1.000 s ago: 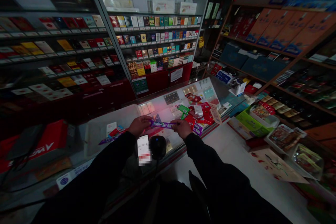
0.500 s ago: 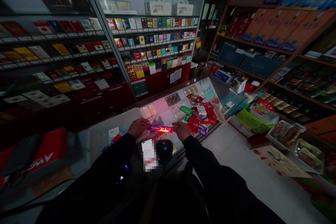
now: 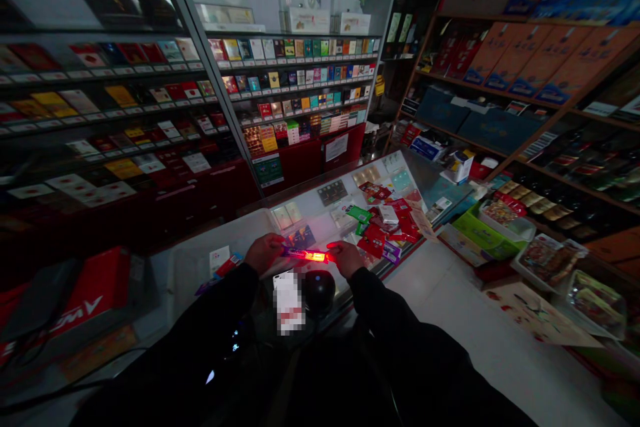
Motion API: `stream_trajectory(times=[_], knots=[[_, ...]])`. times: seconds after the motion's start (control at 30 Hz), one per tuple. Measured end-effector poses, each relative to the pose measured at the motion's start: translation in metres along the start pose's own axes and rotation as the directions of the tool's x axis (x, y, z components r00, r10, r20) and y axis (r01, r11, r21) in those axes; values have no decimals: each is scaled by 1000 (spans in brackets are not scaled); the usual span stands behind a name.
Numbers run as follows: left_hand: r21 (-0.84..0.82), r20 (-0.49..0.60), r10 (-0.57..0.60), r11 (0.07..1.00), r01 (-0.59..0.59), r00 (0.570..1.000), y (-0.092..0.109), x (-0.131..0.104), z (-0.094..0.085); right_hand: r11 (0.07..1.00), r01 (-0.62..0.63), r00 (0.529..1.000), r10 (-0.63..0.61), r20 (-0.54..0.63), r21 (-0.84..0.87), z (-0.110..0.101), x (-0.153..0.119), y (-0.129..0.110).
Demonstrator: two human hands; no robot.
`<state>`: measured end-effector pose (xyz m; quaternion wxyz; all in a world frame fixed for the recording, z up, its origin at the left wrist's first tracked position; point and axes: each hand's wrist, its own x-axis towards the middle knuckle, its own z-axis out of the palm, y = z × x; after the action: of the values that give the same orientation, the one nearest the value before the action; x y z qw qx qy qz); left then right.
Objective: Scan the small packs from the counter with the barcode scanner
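A slim purple packet (image 3: 306, 255) is stretched level between my two hands, its right part lit bright red. My left hand (image 3: 263, 252) pinches one end and my right hand (image 3: 346, 259) pinches the other. Just below the packet, on my side of it, sits a round black scanner (image 3: 319, 290). Left of the scanner lies a white phone (image 3: 289, 303), partly blurred out. Beyond my right hand, red, green and purple packets (image 3: 383, 230) are heaped on the glass counter (image 3: 327, 230). A few small packets (image 3: 225, 261) rest by my left wrist.
Shelves of cigarette packs (image 3: 295, 73) stand behind the counter. A red box (image 3: 95, 287) with a dark device on it is at the left. Plastic tubs of snacks (image 3: 545, 257) and a green box (image 3: 493, 233) line the right side. Bottles (image 3: 590, 160) fill the right shelf.
Both hands still hold the purple packet, nearly in the same place over the counter. The red glow now reaches my fingertips. The whole view has shifted slightly.
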<state>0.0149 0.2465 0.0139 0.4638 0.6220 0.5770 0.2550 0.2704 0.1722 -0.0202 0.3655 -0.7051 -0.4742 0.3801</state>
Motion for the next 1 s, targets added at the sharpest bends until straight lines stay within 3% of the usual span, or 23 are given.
stream_trajectory(times=[0.27,0.43,0.57,0.83,1.0], knots=[[41,-37,5,999,-4,999,0,-2,-17,994,-14,1000,14,3,108,10,15,-2],[-8,-66,-10,1000,9,998,-9,1,-26,991,-1,999,-6,53,136,11,28,-20],[-74,-114,-35,997,27,993,-10,-1,-38,994,43,995,-51,82,97,16,39,-40],[53,-217,-56,996,69,975,4,-14,-80,993,98,985,-86,151,-72,52,62,-72],[69,-275,-105,989,128,956,-14,-17,-103,964,160,969,-113,221,-213,74,60,-99]])
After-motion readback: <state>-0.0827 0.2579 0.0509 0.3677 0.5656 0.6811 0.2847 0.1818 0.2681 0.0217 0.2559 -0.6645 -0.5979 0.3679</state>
